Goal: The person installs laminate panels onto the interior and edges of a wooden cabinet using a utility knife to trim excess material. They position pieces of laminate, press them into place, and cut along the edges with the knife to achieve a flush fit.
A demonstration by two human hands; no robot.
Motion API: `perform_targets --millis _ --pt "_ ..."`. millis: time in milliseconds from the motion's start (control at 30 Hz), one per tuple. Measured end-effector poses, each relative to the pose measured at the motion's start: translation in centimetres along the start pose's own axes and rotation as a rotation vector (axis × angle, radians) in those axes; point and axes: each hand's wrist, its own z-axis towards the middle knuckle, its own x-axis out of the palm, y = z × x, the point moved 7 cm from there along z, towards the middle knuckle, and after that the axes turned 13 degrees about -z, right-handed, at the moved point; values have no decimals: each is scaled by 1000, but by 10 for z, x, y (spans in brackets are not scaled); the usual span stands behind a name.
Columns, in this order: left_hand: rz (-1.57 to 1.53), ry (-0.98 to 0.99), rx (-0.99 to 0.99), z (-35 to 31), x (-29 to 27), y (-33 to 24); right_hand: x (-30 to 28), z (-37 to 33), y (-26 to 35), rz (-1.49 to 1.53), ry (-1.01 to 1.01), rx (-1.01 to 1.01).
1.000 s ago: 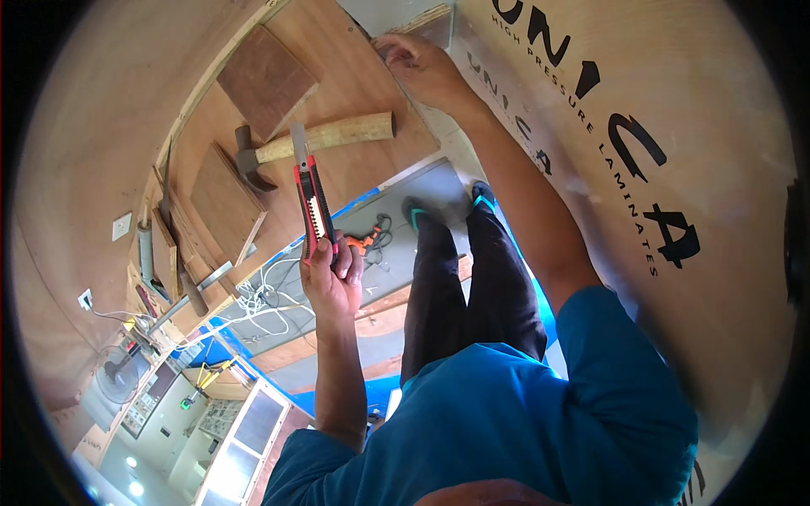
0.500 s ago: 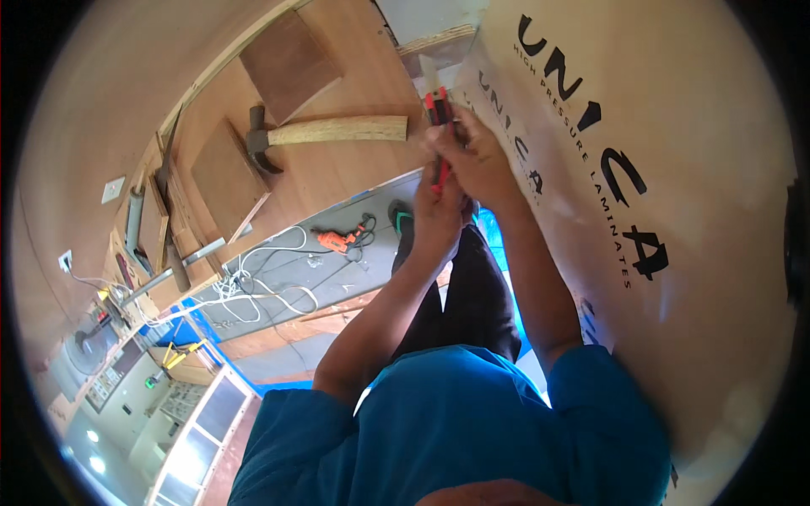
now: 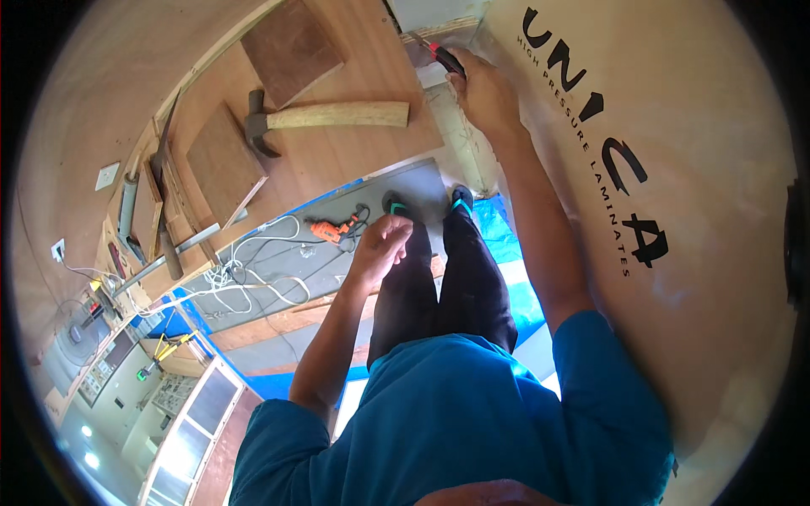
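Note:
My right hand (image 3: 492, 97) is wrapped around a red and black utility knife (image 3: 447, 57) at the top of the view, beside the large laminate-wrapped panel. The knife's thin blade points up and left, close to a pale wooden edge. My left hand (image 3: 384, 246) hangs apart from it over my legs, its fingers loosely curled with nothing showing in them. On the wooden worktop (image 3: 354, 72) to the left lies a claw hammer (image 3: 337, 115) with a pale wooden handle. Two brown board offcuts, one square piece (image 3: 291, 52) and one smaller piece (image 3: 224, 164), lie near its head.
A tall cream panel (image 3: 709, 211) with black lettering fills the right side. Below the worktop, an orange power drill (image 3: 335, 229) and tangled white cable (image 3: 232, 274) lie on the grey floor. A hand saw (image 3: 169, 143) and a grey tube (image 3: 127, 207) rest at the worktop's left end.
My left hand has let go of the knife and come down toward my body. My right hand has carried the knife upward, and its blade now tilts further left.

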Motion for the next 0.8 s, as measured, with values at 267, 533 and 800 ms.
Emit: perform_targets --millis 267,533,800 --pt "-49 -38 11 -9 -6 15 8 10 -6 -31 28 -37" --pt "-19 -60 0 -10 -4 18 7 7 -2 -30 34 -38" --pt "-29 -52 -11 -17 -6 27 11 14 -1 -115 -8 -71"
